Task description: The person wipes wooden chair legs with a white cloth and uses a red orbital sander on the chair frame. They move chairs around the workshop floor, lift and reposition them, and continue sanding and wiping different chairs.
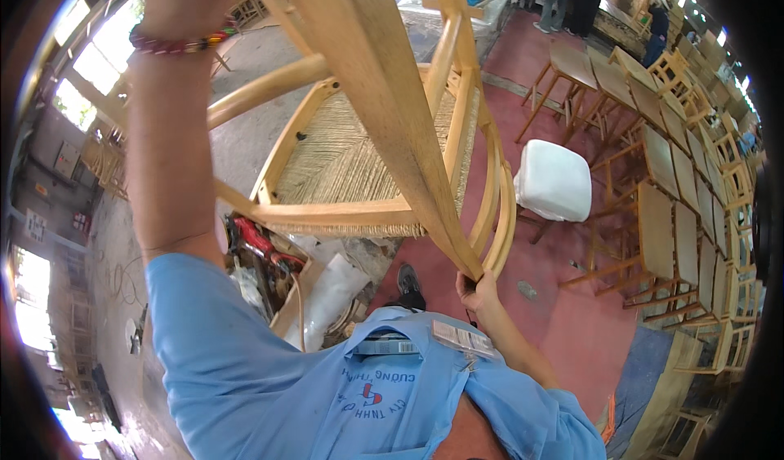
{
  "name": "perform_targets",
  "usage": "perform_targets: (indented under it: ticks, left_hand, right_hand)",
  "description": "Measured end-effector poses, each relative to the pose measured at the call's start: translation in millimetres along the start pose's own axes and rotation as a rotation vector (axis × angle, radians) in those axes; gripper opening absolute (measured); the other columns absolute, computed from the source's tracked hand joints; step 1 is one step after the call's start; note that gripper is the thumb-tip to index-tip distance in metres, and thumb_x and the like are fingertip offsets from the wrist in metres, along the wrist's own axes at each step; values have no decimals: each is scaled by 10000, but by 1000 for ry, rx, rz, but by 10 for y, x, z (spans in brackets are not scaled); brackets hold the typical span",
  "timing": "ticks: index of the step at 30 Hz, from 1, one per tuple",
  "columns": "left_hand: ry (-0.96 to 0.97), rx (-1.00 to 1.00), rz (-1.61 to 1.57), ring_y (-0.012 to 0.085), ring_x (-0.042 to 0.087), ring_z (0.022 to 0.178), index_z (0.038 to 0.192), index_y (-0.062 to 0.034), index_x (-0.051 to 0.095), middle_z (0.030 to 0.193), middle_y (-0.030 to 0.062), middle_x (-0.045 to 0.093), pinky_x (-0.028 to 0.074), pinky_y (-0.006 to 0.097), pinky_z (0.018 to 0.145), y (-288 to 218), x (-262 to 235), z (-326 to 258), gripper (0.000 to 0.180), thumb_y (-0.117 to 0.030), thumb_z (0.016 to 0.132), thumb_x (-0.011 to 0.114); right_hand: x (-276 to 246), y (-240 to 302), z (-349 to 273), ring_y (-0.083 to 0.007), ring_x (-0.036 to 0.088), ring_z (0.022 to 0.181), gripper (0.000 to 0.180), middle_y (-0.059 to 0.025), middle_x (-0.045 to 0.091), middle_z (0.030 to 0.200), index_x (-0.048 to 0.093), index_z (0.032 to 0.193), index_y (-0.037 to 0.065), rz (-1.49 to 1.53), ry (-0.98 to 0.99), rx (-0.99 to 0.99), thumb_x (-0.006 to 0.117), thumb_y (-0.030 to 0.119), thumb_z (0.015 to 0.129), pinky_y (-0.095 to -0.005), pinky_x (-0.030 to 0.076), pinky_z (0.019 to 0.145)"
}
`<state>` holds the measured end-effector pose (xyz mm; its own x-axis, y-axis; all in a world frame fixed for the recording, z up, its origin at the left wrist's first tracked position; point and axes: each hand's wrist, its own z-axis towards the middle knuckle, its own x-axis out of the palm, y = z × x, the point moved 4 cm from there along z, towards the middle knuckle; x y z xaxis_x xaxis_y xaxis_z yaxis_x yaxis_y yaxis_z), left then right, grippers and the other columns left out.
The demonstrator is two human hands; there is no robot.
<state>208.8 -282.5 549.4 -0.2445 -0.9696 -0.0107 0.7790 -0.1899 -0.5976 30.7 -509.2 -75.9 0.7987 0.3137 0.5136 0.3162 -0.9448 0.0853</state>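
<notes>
A pale wooden chair (371,76) with a woven cord seat (359,146) is tilted up in front of me, its legs and rails crossing the view. My right hand (480,293) is closed around the chair's lower end, where a thick straight post meets the curved slats. At the upper left my left hand (192,3) is raised beside the chair's far frame. A beaded bracelet circles that wrist, and its fingers are cut off by the top edge, so their grip is hidden.
Below the chair, a box (298,297) holds a red power tool (260,238) and plastic wrapping (331,293). A white-covered stool (554,181) stands to the right, before rows of wooden stools (653,223). Several people (576,3) stand far back. A cable (122,284) lies at left.
</notes>
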Motion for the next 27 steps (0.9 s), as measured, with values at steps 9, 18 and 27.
perform_targets:
  ticks: [9, 18, 27]
  left_hand:
    - [30, -415, 8, 231, 616, 591, 958, -20, 499, 708, 116, 592, 519, 325, 570, 2398, -1234, -537, 212, -121, 820, 624]
    - [92, -731, 223, 155, 571, 734, 881, -68, 538, 793, 47, 585, 480, 302, 660, 2795, -1124, -2503, 349, -247, 700, 777]
    - [-1345, -499, 824, 134, 594, 855, 939, -30, 596, 874, 57, 631, 465, 292, 798, 2203, -853, -3434, 112, -99, 876, 657]
  right_hand:
    - [1319, 423, 1189, -226, 666, 753, 325, -85, 640, 890, 588, 1037, 40, -1294, 97, -92, 534, 352, 964, -350, 546, 600]
    - [3693, 1799, 1423, -214, 531, 1143, 693, -109, 531, 1260, 399, 1416, 19, -1166, 320, -714, 728, 203, 835, -331, 460, 916]
    - [4970, 1464, 796, -144, 585, 1000, 356, -60, 604, 1131, 583, 1086, 38, -1495, 1390, -620, 733, 28, 763, -305, 467, 884]
